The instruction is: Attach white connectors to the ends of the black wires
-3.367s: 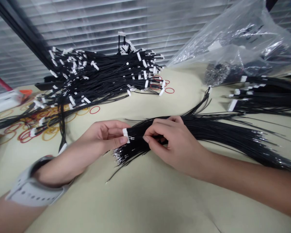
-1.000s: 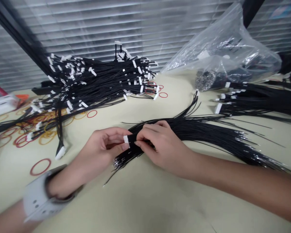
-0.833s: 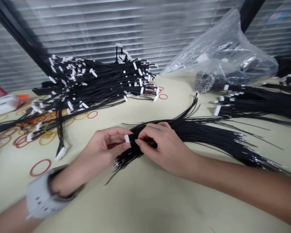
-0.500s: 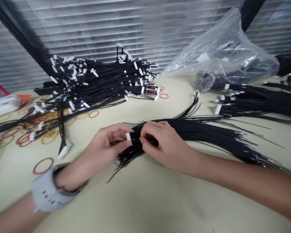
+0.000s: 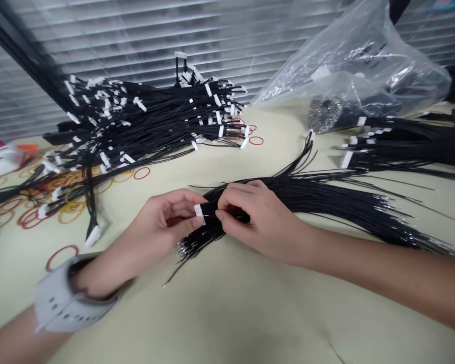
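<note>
Many loose black wires (image 5: pixel 326 199) fan across the middle of the table (image 5: pixel 231 313) beneath both hands, and a sideways drag of either wrist could splay or tangle them, because nothing visible ties them together. The left hand (image 5: pixel 163 220) pinches a white connector (image 5: pixel 199 211) between thumb and fingers, above the left end of that bundle; so small a block could twist or slip if the grip eased. The right hand (image 5: pixel 263 217) has thumb and forefinger pressed together just beside it, over the dark strands; whether a single wire sits between them I cannot tell. Black on black, a neighbouring strand could be mistaken for the wanted one, and a thin metal tip (image 5: pixel 184 248) could bend if pushed askew. Around this, a big heap of connectored cables (image 5: pixel 147 121) lies along the table's far edge, toward the left, with a clear plastic bag (image 5: pixel 349 60) toward the far right corner. A smaller cable bundle (image 5: pixel 413 144) reaches in from the right edge, near the loose wires' far side, where stray strands could snag. Yellow and red bands (image 5: pixel 62 247) lie toward the left edge, one beside the grey watch strap (image 5: pixel 62 298), which could catch it.
</note>
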### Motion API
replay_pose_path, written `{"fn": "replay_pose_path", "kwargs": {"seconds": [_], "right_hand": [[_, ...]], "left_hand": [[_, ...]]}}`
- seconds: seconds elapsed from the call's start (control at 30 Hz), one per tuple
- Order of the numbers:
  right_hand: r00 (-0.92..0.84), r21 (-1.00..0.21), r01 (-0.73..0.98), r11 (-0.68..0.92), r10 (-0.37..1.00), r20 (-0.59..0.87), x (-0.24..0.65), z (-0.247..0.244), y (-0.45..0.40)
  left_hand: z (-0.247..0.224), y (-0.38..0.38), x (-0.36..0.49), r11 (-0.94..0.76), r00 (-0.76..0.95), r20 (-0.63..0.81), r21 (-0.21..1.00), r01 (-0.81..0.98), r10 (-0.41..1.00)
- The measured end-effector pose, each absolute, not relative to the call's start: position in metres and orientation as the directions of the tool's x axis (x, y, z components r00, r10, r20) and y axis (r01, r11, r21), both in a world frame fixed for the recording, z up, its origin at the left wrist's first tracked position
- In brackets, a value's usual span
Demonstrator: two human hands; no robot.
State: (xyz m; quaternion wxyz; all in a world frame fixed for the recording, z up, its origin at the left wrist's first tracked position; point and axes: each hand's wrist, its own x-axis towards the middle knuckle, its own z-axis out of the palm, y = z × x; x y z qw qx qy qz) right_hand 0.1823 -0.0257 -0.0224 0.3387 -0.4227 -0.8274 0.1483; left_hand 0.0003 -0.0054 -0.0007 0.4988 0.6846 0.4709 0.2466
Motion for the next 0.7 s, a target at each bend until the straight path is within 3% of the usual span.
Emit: {"fn": "replay_pose_path", "kwargs": {"seconds": [0.33,0.6,0.7], "right_hand": [[-0.448,-0.483,0.622,0.616,0.786,0.425,0.181,-0.022,-0.024],[-0.519,-0.318,0.619,0.718,0.678,0.521,0.177,-0.025,-0.027],[-0.503,-0.322,0.641,0.697,0.698,0.509,0.176,-0.024,-0.026]], "left_hand": [[-0.001,-0.008,0.001,-0.136,0.441,-0.085,0.884,0.447,0.893],[0.0,-0.018,0.002,-0.362,0.495,0.06,0.759,0.542,0.867],[0.001,-0.016,0.001,-0.376,0.488,0.095,0.768,0.519,0.867]]}}
